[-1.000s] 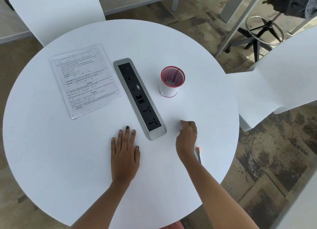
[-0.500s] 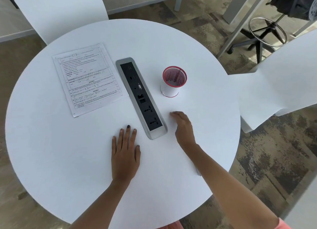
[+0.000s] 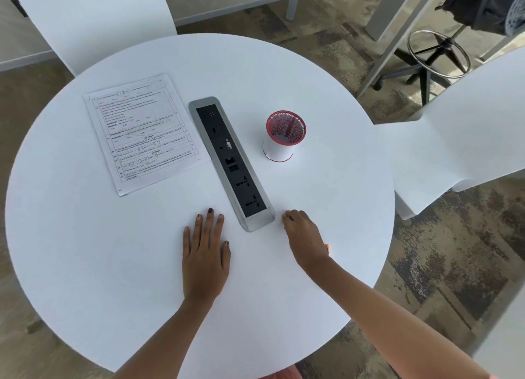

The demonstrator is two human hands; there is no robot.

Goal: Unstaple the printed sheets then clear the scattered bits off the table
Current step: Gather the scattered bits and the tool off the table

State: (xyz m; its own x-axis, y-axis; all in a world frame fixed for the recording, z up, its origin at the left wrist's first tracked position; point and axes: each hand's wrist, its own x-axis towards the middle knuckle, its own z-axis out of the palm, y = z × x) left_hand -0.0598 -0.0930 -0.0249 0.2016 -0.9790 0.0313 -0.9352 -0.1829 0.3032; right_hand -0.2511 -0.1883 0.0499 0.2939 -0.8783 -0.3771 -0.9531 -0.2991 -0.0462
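The printed sheets [image 3: 142,134] lie flat as a stack on the far left of the round white table [image 3: 85,250]. My left hand [image 3: 206,253] rests palm down on the table, fingers spread, just left of the near end of the socket panel. My right hand [image 3: 304,233] sits to the right of that end, fingers curled together with the tips on the tabletop; nothing shows between them. An orange-tipped tool [image 3: 328,248] peeks out from behind my right wrist, mostly hidden. Any loose bits are too small to make out.
A grey and black socket panel [image 3: 230,162] runs diagonally across the middle of the table. A red-rimmed mesh cup [image 3: 284,135] stands right of it. White chairs stand at the back left [image 3: 93,17] and right [image 3: 468,128]; a stool base [image 3: 437,54] is beyond.
My right hand slid forward and left toward the socket panel's near end, then drew back a little. The orange-tipped tool got hidden, and a sliver shows again. My left hand stayed put.
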